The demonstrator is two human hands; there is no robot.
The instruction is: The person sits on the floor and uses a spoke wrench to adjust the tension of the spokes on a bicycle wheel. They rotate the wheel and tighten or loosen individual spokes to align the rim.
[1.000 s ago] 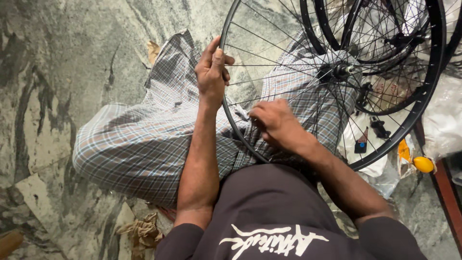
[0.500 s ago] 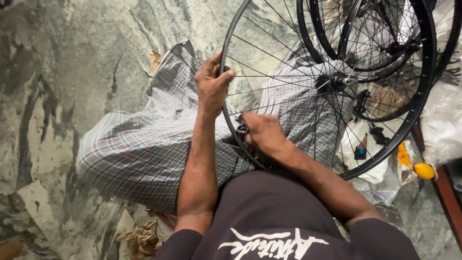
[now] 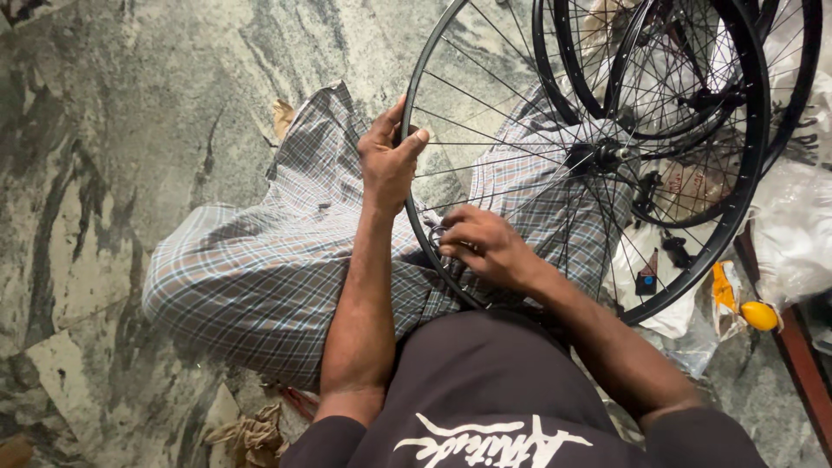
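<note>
Both hands at a black bicycle wheel [image 3: 598, 156] stood across the lap.

The left hand [image 3: 387, 166] is curled around the smooth black rim [image 3: 414, 104], thumb over its edge. The right hand [image 3: 482, 247] pinches a small ring-shaped metal tool [image 3: 436, 237] at the rim's lower arc (thin wire spokes fan from the hub). More black rims [image 3: 780, 130] lean behind, above a mottled stone floor [image 3: 130, 130].

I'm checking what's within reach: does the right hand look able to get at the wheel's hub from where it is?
Probably yes. The right hand sits at the rim, with the hub close beyond; only thin spokes lie between.
</note>
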